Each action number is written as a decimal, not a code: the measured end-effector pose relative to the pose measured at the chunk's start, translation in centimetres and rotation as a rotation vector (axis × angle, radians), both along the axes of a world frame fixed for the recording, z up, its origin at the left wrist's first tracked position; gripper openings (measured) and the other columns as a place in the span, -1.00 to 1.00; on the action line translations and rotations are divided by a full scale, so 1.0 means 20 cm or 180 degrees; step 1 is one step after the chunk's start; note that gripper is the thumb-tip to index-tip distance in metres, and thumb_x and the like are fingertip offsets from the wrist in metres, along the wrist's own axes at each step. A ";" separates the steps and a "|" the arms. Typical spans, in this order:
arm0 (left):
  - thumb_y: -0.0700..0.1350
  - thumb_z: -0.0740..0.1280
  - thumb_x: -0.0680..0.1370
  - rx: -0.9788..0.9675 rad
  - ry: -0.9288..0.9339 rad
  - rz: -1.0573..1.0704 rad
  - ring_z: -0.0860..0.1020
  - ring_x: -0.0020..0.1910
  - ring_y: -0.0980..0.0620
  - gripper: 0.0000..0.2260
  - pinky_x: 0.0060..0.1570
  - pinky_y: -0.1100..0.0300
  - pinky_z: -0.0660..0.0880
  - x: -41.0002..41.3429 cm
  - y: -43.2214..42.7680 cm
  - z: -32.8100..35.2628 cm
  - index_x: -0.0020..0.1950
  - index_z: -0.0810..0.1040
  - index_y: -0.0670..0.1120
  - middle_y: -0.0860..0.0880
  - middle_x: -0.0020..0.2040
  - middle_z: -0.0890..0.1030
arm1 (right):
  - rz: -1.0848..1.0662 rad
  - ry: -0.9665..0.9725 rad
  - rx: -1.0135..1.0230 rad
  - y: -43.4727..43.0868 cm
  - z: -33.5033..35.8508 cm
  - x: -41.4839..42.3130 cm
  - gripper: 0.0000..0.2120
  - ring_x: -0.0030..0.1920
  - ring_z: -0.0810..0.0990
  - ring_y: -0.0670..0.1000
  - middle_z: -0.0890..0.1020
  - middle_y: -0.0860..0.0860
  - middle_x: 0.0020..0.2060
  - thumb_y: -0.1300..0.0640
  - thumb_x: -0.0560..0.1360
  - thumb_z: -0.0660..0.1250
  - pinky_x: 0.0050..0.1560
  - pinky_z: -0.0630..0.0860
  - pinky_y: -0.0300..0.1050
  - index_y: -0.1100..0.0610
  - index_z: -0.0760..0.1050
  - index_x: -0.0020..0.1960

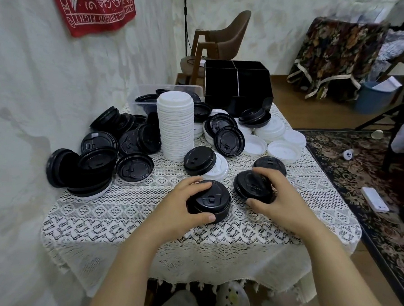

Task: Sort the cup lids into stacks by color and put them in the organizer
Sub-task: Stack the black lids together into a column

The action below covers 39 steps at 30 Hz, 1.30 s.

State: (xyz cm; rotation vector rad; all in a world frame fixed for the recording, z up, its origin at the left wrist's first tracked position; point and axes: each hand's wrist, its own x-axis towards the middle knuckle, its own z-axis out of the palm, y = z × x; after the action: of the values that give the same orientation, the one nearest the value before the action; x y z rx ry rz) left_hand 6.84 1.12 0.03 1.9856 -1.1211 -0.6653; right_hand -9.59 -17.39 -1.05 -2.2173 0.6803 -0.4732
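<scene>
**Both hands on black lids, front of table**

Lower centre: left hand [187, 200] curled around a short stack of black lids [210, 200] sitting on the lace-covered table [106, 223], thumb on the near rim, fingers over the far edge. Right of it, right hand [272, 191] grips another black lid group [250, 185], tilted up off the cloth, thumb below and fingers on top. One more black lid [269, 164] lies just behind that hand.

Mid-frame: a black lid [199, 160] rests partly on a white lid [217, 169]. Tall white lid stack [176, 126] stands upright at centre. Left of it, a loose heap of black lids [98, 156], some leaning or nested. Right of it, mixed black and loose white lids [279, 137] scattered flat.

Far edge, upper centre: clear plastic bin [146, 91] with black lids inside, and the black organizer [237, 87] beside it, compartments look dark, contents cannot tell. Brown chair [227, 34] behind; patterned rug [361, 168] at right.
</scene>
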 end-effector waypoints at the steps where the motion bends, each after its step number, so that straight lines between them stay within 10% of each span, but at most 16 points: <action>1: -0.05 0.53 0.41 0.0004 -0.0022 0.0002 0.28 0.31 0.28 -0.37 0.31 0.34 0.19 0.00 0.00 0.00 0.42 0.36 0.17 0.31 0.36 0.25 | -0.0015 -0.0170 -0.0031 0.01 0.01 0.00 -0.38 0.22 0.41 -0.21 0.41 -0.17 0.26 0.11 0.40 0.52 0.25 0.32 -0.29 -0.12 0.34 0.37; 17: -0.19 0.60 0.31 -0.0010 0.0360 0.0244 0.34 0.38 0.20 0.01 0.44 0.09 0.27 0.01 0.00 0.00 0.55 0.04 0.19 0.34 0.26 0.34 | 0.0890 -0.0193 0.0030 0.23 0.04 0.18 -0.38 0.29 0.19 -0.51 0.34 -0.22 0.38 0.18 0.41 0.48 0.23 0.11 -0.63 -0.03 0.40 0.42; 39: -0.13 0.49 0.45 -0.0273 0.0436 0.0151 0.38 0.36 0.23 -0.37 0.40 0.11 0.34 0.04 0.03 0.01 0.45 0.34 0.15 0.25 0.37 0.39 | 0.0969 0.0179 0.0193 0.23 0.03 0.20 -0.35 0.35 0.24 -0.32 0.29 -0.29 0.35 0.17 0.43 0.49 0.24 0.09 -0.62 -0.01 0.36 0.45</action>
State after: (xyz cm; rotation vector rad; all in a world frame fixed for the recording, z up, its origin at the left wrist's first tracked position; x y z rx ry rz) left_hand 7.55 1.78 0.27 1.8591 -1.0013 -0.7055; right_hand -5.57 -12.83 -0.40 -2.2328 0.3699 -0.2338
